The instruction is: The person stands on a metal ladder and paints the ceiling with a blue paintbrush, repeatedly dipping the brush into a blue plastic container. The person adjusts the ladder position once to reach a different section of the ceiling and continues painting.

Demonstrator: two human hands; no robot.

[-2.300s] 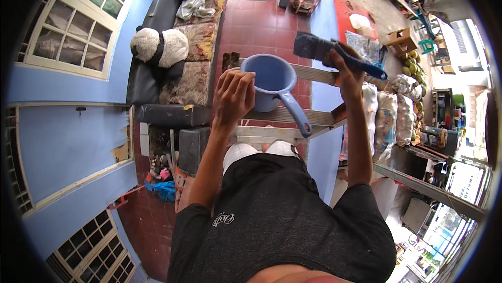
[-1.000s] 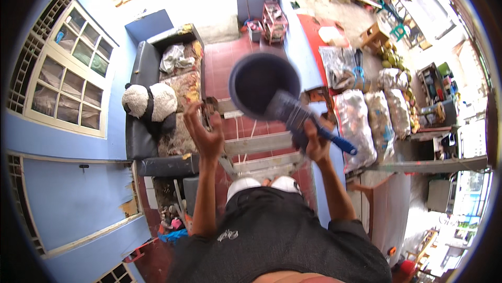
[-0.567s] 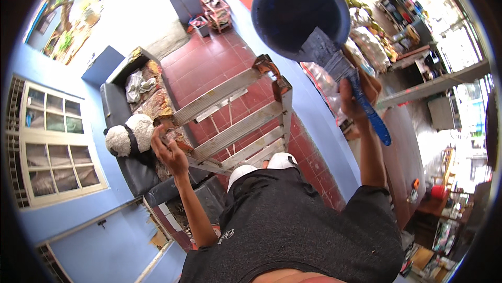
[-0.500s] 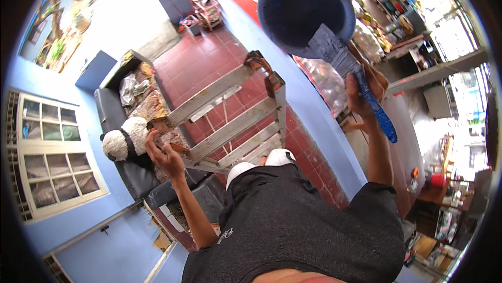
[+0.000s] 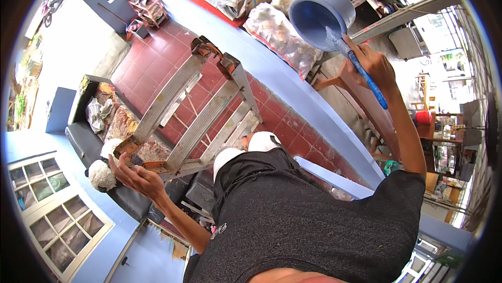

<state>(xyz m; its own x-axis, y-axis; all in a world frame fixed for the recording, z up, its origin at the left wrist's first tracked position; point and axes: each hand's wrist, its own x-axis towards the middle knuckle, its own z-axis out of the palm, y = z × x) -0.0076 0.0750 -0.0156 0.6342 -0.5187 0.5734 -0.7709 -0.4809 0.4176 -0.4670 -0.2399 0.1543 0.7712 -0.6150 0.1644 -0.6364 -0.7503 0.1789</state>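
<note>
Red tiled floor (image 5: 138, 68), brush (image 5: 360, 70) in right hand (image 5: 377, 66), dipper (image 5: 341, 7) beyond

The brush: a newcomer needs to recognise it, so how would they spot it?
Right of the ladder and the low blue wall, find the right hand. It grips the brush, tip overlapping the dipper. Unlike that paler, round dipper, the brush has a long, bright blue handle.

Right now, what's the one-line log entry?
right hand: holds blue-handled brush | blue dipper: brush at its mouth | left hand: open beside ladder, contact unclear
</note>
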